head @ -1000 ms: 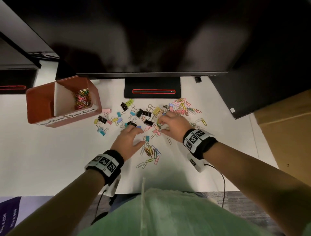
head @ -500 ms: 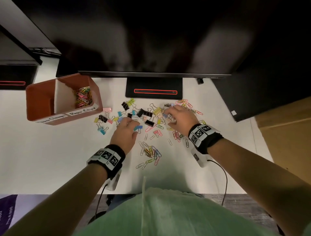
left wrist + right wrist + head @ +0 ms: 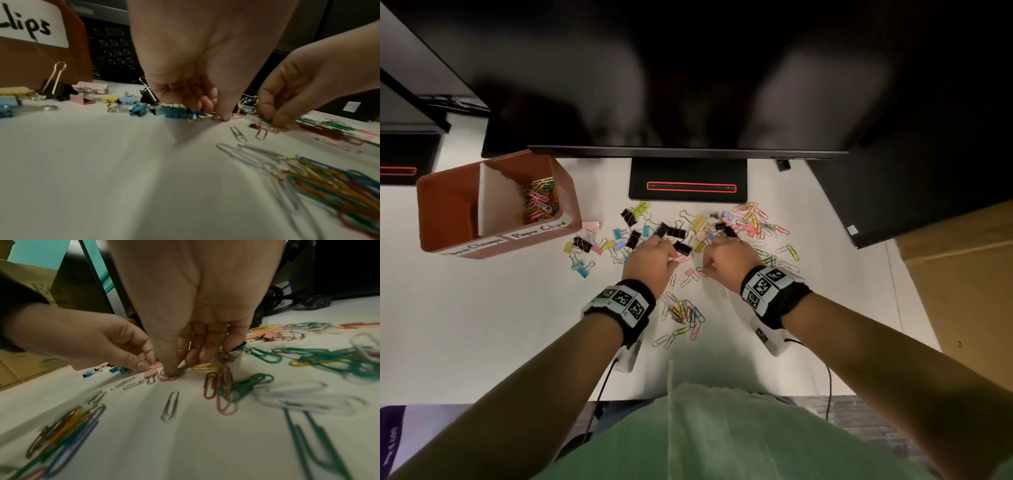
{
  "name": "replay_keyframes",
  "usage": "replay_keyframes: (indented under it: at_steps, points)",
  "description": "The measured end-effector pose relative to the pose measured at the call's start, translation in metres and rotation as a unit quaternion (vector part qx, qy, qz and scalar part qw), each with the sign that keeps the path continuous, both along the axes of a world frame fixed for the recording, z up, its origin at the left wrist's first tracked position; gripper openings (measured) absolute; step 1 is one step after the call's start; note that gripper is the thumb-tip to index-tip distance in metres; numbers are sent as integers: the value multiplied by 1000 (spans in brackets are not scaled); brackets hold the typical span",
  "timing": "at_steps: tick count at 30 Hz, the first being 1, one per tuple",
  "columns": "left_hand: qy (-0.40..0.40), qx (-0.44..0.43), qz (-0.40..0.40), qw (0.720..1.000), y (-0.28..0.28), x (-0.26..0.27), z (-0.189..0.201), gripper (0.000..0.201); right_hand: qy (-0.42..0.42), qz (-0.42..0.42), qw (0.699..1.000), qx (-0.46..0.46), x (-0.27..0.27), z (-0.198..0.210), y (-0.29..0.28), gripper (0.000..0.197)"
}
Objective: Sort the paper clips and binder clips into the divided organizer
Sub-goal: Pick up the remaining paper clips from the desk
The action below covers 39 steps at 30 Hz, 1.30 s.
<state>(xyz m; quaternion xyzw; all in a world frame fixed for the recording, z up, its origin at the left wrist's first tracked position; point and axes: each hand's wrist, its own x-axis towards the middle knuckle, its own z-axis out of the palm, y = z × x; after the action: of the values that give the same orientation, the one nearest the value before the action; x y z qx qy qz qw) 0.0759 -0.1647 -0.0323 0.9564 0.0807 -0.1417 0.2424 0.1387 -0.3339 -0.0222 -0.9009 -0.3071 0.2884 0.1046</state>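
On the white table (image 3: 482,325), the left hand (image 3: 650,263) and right hand (image 3: 726,262) are set side by side at the near edge of a scatter of binder clips (image 3: 674,233) and paper clips (image 3: 685,313). From the left wrist view, the left fingers (image 3: 205,101) are curled, with the thumb tip pressed on a pink clip lying flat; whether it is gripped cannot be told. From the right wrist view, the right thumb is pressed down on a pink paper clip (image 3: 167,378), the other fingers bent behind it over a yellow one. A silver paper clip (image 3: 170,406) is seen lying with its long axis running near to far. The head view alone shows the organizer (image 3: 496,202) at far left, with coloured paper clips in its right compartment.
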Motion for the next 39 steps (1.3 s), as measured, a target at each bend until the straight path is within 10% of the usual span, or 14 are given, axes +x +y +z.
replay_keyframes:
  at_steps: [10,39]
  points:
    - [-17,-72,-25,997,24,-11,9,7,-3,3,997,78,15,15,-2,29]
    - [67,-71,8,995,3,-18,-1,9,-108,102,986,-71,42,7,27,11]
